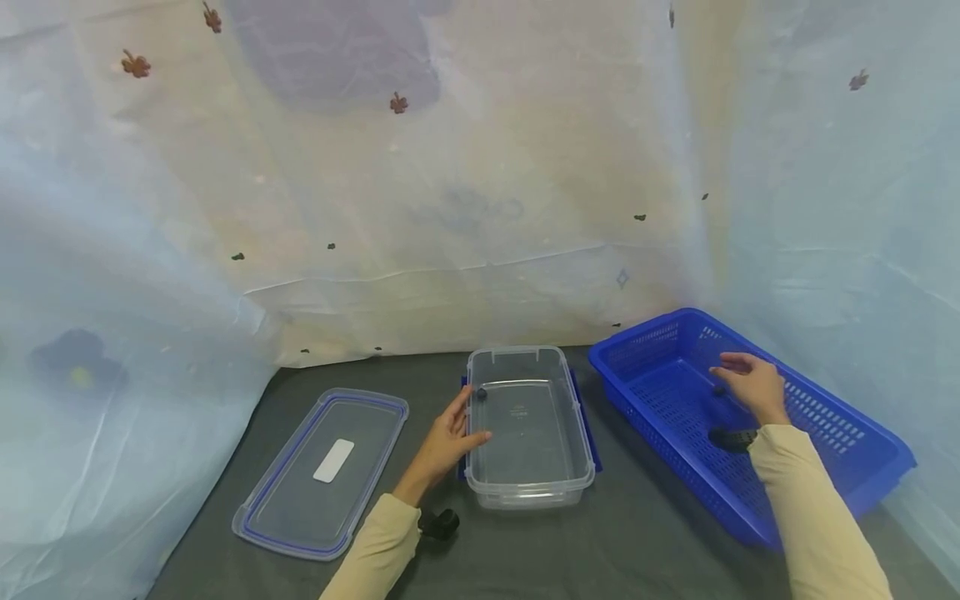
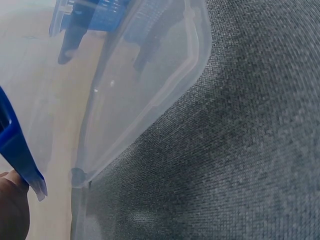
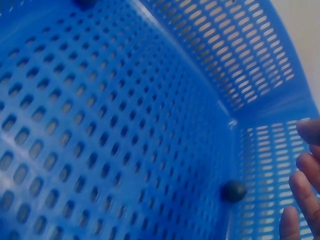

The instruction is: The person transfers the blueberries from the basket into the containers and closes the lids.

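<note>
Head view: left hand (image 1: 438, 447) perhaps against clear container (image 1: 525, 446), right hand (image 1: 756, 390) over basket (image 1: 667, 379), both with fingers (image 3: 304, 192) apart.

I'm watching a grey cloth-covered worktop (image 1: 622, 550): blue-sealed clear lid (image 1: 311, 504) towards the left edge, clear plastic container (image 1: 532, 446) central, blue perforated basket (image 1: 652, 346) along the right edge.

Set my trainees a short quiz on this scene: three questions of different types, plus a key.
1. Multiple choice: which hand is at the blue basket?
A) left hand
B) right hand
C) neither

2. Fill in: in the head view, the lid lies to the ____ of the clear container.

3. True or false: the blue basket has nothing in it.

Key:
1. B
2. left
3. False; a small dark round piece lies inside it.
</note>
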`<state>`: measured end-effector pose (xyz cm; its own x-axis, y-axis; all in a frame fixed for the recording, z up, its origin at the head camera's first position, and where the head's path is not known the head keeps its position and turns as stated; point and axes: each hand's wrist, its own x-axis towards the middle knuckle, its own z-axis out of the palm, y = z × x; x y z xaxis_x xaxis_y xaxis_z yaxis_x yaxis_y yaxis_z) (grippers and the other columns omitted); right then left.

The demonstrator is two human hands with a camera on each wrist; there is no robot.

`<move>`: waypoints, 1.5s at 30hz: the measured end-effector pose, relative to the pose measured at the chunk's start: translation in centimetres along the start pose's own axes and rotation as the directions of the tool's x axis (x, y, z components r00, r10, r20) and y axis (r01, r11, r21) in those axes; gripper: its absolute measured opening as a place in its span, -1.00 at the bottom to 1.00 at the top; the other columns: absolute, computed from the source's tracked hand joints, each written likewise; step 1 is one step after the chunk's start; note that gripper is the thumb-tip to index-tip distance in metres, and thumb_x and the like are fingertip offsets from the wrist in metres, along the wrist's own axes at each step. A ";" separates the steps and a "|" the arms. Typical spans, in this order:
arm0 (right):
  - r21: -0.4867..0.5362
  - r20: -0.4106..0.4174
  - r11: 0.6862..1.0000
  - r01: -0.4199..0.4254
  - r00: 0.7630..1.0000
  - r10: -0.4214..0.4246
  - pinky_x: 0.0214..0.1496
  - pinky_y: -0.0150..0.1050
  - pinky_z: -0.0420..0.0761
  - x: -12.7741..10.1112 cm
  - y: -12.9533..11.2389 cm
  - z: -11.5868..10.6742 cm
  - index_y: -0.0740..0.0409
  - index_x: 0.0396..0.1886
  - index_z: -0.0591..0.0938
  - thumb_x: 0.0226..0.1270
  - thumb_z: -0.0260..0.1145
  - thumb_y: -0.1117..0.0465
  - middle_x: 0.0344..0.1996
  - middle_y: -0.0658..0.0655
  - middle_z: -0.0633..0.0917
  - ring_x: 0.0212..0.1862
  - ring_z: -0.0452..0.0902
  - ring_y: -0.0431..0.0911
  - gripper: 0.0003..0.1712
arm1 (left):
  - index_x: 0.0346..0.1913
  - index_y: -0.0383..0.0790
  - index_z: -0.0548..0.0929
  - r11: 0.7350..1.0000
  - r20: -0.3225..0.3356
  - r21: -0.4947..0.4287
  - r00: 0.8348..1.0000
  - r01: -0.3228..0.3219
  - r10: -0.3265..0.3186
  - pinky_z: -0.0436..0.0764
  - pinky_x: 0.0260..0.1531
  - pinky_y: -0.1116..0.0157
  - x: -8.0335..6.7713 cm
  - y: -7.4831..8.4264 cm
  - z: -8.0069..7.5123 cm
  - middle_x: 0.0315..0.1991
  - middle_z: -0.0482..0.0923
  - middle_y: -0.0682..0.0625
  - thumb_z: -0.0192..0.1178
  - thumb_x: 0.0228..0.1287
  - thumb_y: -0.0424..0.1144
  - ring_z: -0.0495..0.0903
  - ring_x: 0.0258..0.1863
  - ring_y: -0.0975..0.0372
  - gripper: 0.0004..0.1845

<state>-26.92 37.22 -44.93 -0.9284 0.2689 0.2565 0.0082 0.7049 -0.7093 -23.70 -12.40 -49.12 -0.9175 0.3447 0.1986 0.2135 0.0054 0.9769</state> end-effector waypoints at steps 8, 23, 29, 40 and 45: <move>-0.038 0.067 0.998 0.041 0.997 -0.038 0.28 0.39 0.01 -0.4 1.2 0.5 0.55 0.06 0.50 0.32 0.28 0.20 -0.10 0.55 0.60 0.08 0.39 0.46 -0.50 | 0.51 -0.36 -0.03 1.000 -0.006 -0.022 1.000 0.004 -0.004 0.02 0.39 0.16 -0.2 0.0 -0.1 0.53 -0.16 -0.21 0.31 0.18 -0.49 -0.13 0.47 -0.02 -0.06; -0.101 0.159 0.991 0.088 0.985 -0.071 0.20 0.43 0.09 -0.8 2.4 0.8 0.60 0.08 0.45 0.28 0.29 0.23 -0.08 0.59 0.56 0.03 0.40 0.50 -0.46 | 0.51 -0.37 -0.02 0.999 -0.002 -0.046 1.000 -0.018 0.018 0.01 0.38 0.16 0.0 -0.7 0.0 0.52 -0.16 -0.23 0.29 0.18 -0.53 -0.14 0.47 -0.03 -0.08; -0.117 0.178 0.987 0.110 0.980 -0.088 0.19 0.45 0.06 -0.7 2.4 1.0 0.62 0.05 0.46 0.25 0.30 0.27 -0.10 0.58 0.58 0.02 0.39 0.51 -0.48 | 0.50 -0.40 -0.02 0.999 0.000 -0.044 1.000 -0.026 0.026 0.00 0.37 0.13 0.0 -0.9 -0.2 0.52 -0.16 -0.25 0.31 0.18 -0.51 -0.15 0.47 -0.06 -0.08; -0.123 0.229 0.983 0.139 0.967 -0.108 0.17 0.46 0.07 -0.4 3.2 1.0 0.59 -0.01 0.51 0.22 0.33 0.30 -0.12 0.56 0.60 0.01 0.39 0.51 -0.54 | 0.51 -0.36 -0.02 0.998 -0.016 -0.060 1.000 0.006 -0.007 0.07 0.37 0.18 -0.2 -0.4 0.1 0.52 -0.14 -0.22 0.31 0.17 -0.52 -0.10 0.47 -0.04 -0.07; -0.120 0.242 0.983 0.138 0.964 -0.106 0.10 0.45 0.15 -0.4 3.1 1.0 0.56 -0.06 0.56 0.16 0.35 0.33 -0.18 0.52 0.63 -0.01 0.41 0.51 -0.59 | 0.51 -0.36 -0.03 0.998 -0.017 -0.061 1.000 0.007 -0.008 0.07 0.37 0.16 -0.1 -0.3 0.0 0.52 -0.16 -0.23 0.31 0.17 -0.51 -0.10 0.46 -0.06 -0.06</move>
<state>-26.84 38.67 -47.89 -0.9862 0.0256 0.1633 -0.0755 0.8091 -0.5828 -23.64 -12.41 -49.49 -0.9249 0.3284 0.1917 0.1861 -0.0489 0.9813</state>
